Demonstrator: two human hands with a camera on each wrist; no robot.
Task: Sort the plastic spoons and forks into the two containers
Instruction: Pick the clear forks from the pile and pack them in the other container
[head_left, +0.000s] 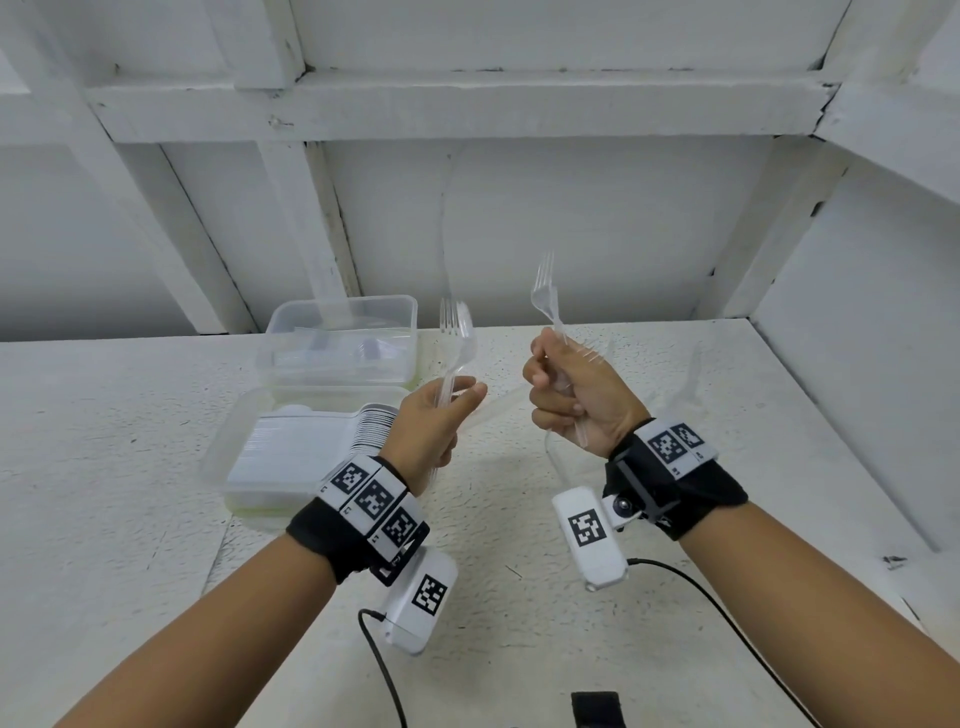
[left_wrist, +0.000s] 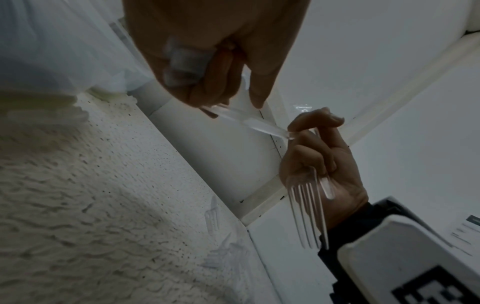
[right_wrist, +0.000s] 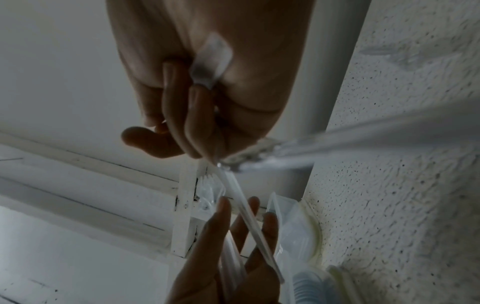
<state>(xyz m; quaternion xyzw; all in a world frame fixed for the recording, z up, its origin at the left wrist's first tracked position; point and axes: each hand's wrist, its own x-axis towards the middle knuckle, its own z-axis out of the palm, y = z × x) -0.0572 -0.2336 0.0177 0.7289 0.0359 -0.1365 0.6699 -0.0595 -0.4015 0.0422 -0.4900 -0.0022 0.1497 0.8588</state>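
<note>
Both hands hold forks up, tines on top – the left hand (head_left: 434, 421) pinches a few forks (head_left: 456, 332), the right hand (head_left: 576, 395) squeezes one fork (head_left: 545, 296), likely to bunch them for the far container (head_left: 343, 338)

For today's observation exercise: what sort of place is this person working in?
Probably a plain storage or utility corner: a rough white-painted shelf under bare white beams, with clear plastic containers of disposable cutlery.
</note>
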